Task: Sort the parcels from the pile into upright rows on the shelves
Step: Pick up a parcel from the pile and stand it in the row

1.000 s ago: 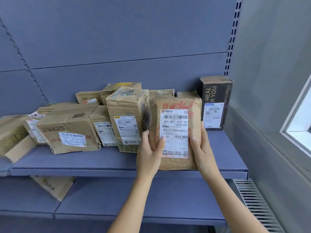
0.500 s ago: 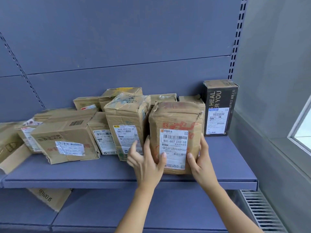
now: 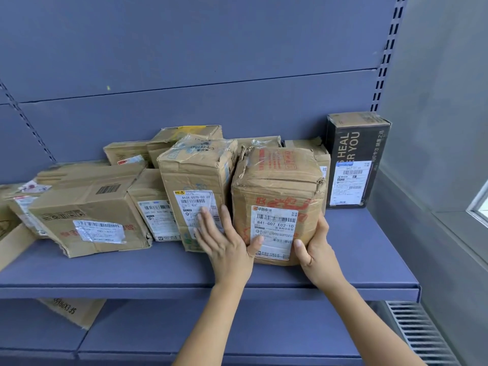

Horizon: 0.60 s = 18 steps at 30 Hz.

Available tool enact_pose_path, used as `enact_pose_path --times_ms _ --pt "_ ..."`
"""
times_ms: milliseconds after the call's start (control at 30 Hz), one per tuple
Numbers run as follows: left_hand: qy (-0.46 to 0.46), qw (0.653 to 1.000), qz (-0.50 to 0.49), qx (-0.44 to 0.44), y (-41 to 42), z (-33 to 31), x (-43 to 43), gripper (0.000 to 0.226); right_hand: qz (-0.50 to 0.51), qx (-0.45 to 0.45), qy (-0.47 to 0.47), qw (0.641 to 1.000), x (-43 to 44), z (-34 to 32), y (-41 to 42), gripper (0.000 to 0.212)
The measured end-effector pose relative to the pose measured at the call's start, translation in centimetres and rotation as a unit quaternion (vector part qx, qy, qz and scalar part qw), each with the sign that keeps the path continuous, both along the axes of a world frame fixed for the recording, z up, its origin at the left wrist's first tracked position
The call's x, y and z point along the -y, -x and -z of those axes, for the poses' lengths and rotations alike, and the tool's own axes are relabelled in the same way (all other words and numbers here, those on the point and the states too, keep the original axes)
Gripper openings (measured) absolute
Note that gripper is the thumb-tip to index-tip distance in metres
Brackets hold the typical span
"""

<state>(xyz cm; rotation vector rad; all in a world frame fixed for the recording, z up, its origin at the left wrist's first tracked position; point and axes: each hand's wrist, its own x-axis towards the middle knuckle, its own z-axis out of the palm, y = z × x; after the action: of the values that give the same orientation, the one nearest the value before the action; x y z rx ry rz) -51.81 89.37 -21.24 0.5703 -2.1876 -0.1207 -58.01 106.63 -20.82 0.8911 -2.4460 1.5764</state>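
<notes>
now the left hand [image 3: 224, 245] lies flat, fingers straight on the taller box [image 3: 194, 175], thumb touching the labelled parcel [image 3: 277, 186], which stands upright on the shelf [image 3: 356, 249] between the two thumbs; the right hand [image 3: 315, 250] curls round its right edge.

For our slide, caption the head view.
Right hand holds a brown parcel upright on the blue shelf; left hand touches it.

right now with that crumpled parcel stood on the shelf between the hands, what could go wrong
1. The 841-G07 parcel is crumpled and bulging, so it may not sit flat on the shelf; when the right hand lets go it could topple forward.
2. The left hand lies with straight fingers on the neighbouring 862A parcel, which looks tilted; a push might knock it over.
</notes>
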Motion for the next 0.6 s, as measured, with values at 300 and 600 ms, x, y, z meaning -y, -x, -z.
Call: enact_pose_path --times_ms 300,600 --pt "-0.001 0.997 -0.003 0.074 -1.9 -0.5 -0.2 0.089 -0.013 -0.071 0.067 0.995 0.1 0.6 0.0 0.079" --pt "-0.051 0.991 -0.009 0.120 -5.1 -2.4 -1.3 0.079 0.066 -0.340 0.110 0.932 2.5 -2.4 -6.1 0.057"
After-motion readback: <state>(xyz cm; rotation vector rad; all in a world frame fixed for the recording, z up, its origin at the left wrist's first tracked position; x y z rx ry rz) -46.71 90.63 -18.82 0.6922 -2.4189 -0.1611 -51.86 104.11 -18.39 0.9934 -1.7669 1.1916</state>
